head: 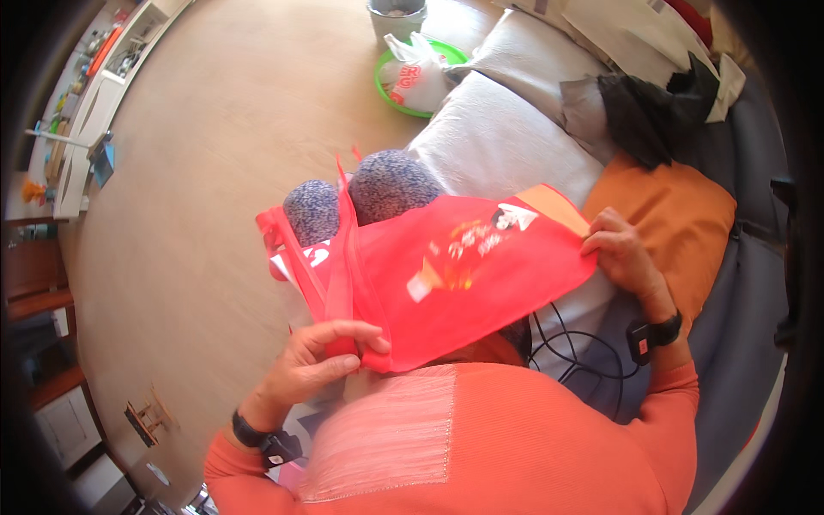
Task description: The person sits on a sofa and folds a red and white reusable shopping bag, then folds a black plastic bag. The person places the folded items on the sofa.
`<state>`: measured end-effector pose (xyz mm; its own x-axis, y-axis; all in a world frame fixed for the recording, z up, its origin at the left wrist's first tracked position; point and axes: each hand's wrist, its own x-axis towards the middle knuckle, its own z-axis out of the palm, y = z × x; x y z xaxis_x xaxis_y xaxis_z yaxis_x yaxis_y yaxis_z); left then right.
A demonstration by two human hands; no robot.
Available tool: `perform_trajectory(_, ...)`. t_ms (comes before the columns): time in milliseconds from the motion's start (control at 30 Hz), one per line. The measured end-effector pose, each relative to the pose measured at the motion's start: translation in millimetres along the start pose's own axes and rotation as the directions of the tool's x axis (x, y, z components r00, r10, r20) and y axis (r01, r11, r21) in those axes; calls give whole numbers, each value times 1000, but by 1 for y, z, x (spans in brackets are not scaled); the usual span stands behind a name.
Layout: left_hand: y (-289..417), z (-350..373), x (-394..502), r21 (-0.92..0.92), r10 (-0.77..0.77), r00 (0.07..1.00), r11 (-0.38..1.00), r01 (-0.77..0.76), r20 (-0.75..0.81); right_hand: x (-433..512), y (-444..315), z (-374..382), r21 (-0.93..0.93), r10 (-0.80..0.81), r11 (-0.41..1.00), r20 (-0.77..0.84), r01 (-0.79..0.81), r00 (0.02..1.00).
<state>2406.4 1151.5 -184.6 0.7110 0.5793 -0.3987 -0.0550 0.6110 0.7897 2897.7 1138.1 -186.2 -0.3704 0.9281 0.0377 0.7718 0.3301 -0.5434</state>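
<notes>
A red fabric bag with long red straps and a printed picture (412,277) lies stretched across my knees. My left hand (322,354) pinches its near left edge, where the straps gather. With thumb and fingers, my right hand (621,248) grips the bag's far right corner, beside an orange-yellow panel. White lettering shows on a part beneath the straps at the left. Both my wrists wear black straps with small devices. A black cable (570,347) runs from the right one and loops below the bag.
An orange cushion (676,225) and a black cloth or bag (656,109) lie on the sofa with a whitish cover (515,135). On the floor ahead, a green basin (454,53) holds a white plastic bag (421,80), next to a grey bin (398,24). Shelves stand left.
</notes>
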Motion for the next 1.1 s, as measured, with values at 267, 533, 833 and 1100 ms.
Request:
perform_trajectory(267, -61, -13, -4, 175, 70, 951, 984, -17, -301, -47, 19, 72, -227, -43, 973, 43, 51, 998)
perform_trajectory(533, -38, -28, -8, 556, 306, 908, 825, -104, -284, -67, 25, 96, -208, -62, 974, 128, 88, 990)
perform_trajectory(833, -58, -46, -42, 244, -92, 924, 950, 193, -371, -69, 41, 79, 255, 143, 948, 197, -192, 970)
perform_trajectory(1100, -92, -55, -50, -82, -245, 787, 967, 242, -566, -39, 106, 113, 604, 647, 344, 402, -719, 648)
